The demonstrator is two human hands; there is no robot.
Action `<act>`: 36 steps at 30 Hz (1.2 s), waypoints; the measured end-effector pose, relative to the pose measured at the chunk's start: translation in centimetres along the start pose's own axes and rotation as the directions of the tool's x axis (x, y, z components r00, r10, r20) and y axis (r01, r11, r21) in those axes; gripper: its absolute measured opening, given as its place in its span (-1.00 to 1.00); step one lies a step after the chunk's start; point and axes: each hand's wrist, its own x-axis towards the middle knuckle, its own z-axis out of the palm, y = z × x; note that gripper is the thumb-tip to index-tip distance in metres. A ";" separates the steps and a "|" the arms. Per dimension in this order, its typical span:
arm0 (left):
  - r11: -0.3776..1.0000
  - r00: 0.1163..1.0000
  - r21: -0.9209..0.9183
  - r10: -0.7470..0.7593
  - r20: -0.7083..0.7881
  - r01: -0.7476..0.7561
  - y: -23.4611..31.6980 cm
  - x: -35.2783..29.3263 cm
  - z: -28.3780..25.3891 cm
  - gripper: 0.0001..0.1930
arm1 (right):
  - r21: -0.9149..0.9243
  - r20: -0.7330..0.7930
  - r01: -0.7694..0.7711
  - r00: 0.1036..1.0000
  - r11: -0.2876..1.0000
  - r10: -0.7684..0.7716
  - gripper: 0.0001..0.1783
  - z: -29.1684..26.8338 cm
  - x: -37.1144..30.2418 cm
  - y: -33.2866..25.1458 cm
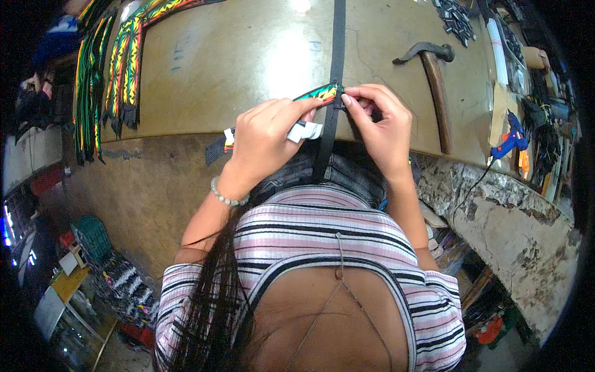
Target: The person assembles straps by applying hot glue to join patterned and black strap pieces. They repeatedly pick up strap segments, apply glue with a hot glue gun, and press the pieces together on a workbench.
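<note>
The left hand (266,130), in the upper middle of the frame, is closed on a patterned strap (325,94) of green, yellow and red, its thumb and forefinger near the strap's end; a white piece (304,131) shows under its fingers. The right hand (381,121), just right of it, pinches with thumb and forefinger at that same end, where it meets a black strap (338,43) running down from the top edge over the tabletop (229,56). More straps (127,74) hang at upper left. A hammer (441,93) lies at upper right, below small dark pieces (457,22); a blue glue gun (513,137) lies farther right.
</note>
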 end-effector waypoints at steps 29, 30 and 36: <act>0.944 0.960 -0.204 -0.225 0.167 0.257 -0.6 3.0 0.9 -0.79 | -0.080 0.035 -0.021 0.999 0.997 0.024 -0.85 0.1 0.7 -0.7; 0.950 0.956 -0.172 -0.232 0.177 0.262 -0.5 3.3 0.9 -0.76 | -0.115 0.063 0.018 0.998 0.993 -0.010 -0.84 0.0 0.9 -0.9; 0.909 0.882 -0.052 -0.387 0.269 0.415 0.4 4.8 0.0 -0.65 | -0.139 0.299 0.105 0.952 0.985 -0.059 -0.78 -2.1 2.2 -3.0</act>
